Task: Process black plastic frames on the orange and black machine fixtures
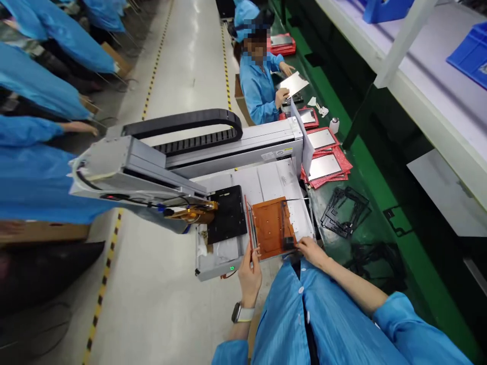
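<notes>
An orange-brown fixture plate (271, 225) lies on the white bed of a gantry machine (262, 187). My left hand (249, 274) grips the plate's near left edge, fingers closed on it. My right hand (311, 250) pinches the plate's near right corner beside a thin black frame piece (288, 234) lying on it. A black panel (227, 214) sits on the bed to the left, under the machine's dispensing head (198, 212). I wear a blue coat and a wristwatch (242, 313).
Loose black frames (344, 210) lie on the green bench to the right. Red trays with silver panels (326, 165) are stacked beyond. A co-worker in blue (261, 86) handles a sheet farther along. Other blue-coated people line the left aisle. Shelving runs at the right.
</notes>
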A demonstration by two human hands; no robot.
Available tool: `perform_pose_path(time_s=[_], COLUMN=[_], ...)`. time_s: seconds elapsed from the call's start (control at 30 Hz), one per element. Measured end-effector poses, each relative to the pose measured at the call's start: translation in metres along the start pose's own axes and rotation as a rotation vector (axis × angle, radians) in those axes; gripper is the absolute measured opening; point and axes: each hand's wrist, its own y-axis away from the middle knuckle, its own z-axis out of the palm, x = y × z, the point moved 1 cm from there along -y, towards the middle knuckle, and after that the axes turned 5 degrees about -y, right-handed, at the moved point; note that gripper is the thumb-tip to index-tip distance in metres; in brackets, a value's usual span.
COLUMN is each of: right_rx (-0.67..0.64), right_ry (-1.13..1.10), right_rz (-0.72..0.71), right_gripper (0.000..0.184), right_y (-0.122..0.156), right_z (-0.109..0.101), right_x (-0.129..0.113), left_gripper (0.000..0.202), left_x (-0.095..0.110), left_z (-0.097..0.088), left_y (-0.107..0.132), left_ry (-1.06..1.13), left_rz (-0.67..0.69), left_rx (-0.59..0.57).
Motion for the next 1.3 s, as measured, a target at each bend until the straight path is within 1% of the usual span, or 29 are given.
perform_pose_path(time_s=[0.07,0.13,0.2,0.27,0.33,0.4,0.47,0.53,0.63,0.67,0.73,0.8,0.87,0.93,1.0,1.03,1.1,1.2,1.23,1.3], right_rx=[-0.088,-0.146,-0.174,-0.178,-0.171,-0.158,-0.118,-0.044,0.055,0.057,0.020,-0.039,-0.089,-0.120,-0.101,-0.062,0.065,0.281,0.338,0.432], right_ry=[0.014,0.050,0.071,0.069,0.066,0.068,0.068,0.079,0.138,0.159,0.182,0.179,0.152,0.106,0.050,0.025,-0.005,0.023,0.037,0.086], right_rz=[-0.058,-0.082,-0.095,-0.106,-0.102,-0.089,-0.077,-0.055,0.016,0.022,-0.005,-0.045,-0.044,0.003,0.116,0.198,0.383,0.595,0.626,0.666], right_gripper=[0.027,0.025,0.023,0.022,0.021,0.024,0.032,0.045,0.065,0.070,0.076,0.076,0.074,0.071,0.062,0.056,0.049,0.049,0.048,0.046], right_y=[-0.029,-0.054,-0.070,-0.081,-0.086,-0.087,-0.082,-0.069,-0.037,-0.025,-0.003,0.011,0.018,0.020,0.021,0.023,0.030,0.051,0.059,0.071], right_z=[0.026,0.044,0.055,0.061,0.066,0.068,0.069,0.068,0.066,0.065,0.064,0.061,0.056,0.050,0.044,0.041,0.038,0.039,0.040,0.039], right_x=[-0.023,-0.037,-0.044,-0.048,-0.049,-0.050,-0.050,-0.048,-0.042,-0.039,-0.036,-0.033,-0.032,-0.030,-0.025,-0.022,-0.011,0.008,0.013,0.022], left_gripper=[0.063,0.063,0.062,0.061,0.058,0.056,0.055,0.055,0.057,0.057,0.052,0.043,0.036,0.034,0.036,0.038,0.047,0.056,0.058,0.058], left_x=[-0.003,-0.007,-0.010,-0.013,-0.013,-0.010,-0.006,-0.001,0.005,0.005,0.006,0.005,0.003,0.000,-0.005,-0.009,-0.020,-0.043,-0.051,-0.061], left_z=[-0.005,-0.009,-0.013,-0.014,-0.014,-0.012,-0.007,0.001,0.017,0.024,0.039,0.055,0.073,0.093,0.112,0.122,0.141,0.166,0.172,0.182], left_y=[0.001,0.001,0.002,0.005,0.008,0.012,0.015,0.019,0.021,0.021,0.017,0.011,0.004,-0.003,-0.007,-0.008,-0.009,-0.009,-0.009,-0.013], left_ry=[-0.007,-0.010,-0.004,-0.011,-0.039,-0.066,-0.084,-0.111,-0.157,-0.173,-0.206,-0.241,-0.274,-0.315,-0.365,-0.393,-0.443,-0.500,-0.514,-0.497], left_rz=[0.011,0.017,0.019,0.023,0.033,0.055,0.109,0.197,0.341,0.386,0.488,0.605,0.720,0.809,0.857,0.857,0.850,0.841,0.833,0.858], left_rx=[0.012,0.014,0.004,-0.011,-0.021,-0.023,-0.038,-0.065,-0.109,-0.122,-0.164,-0.237,-0.333,-0.436,-0.532,-0.570,-0.643,-0.739,-0.741,-0.695])
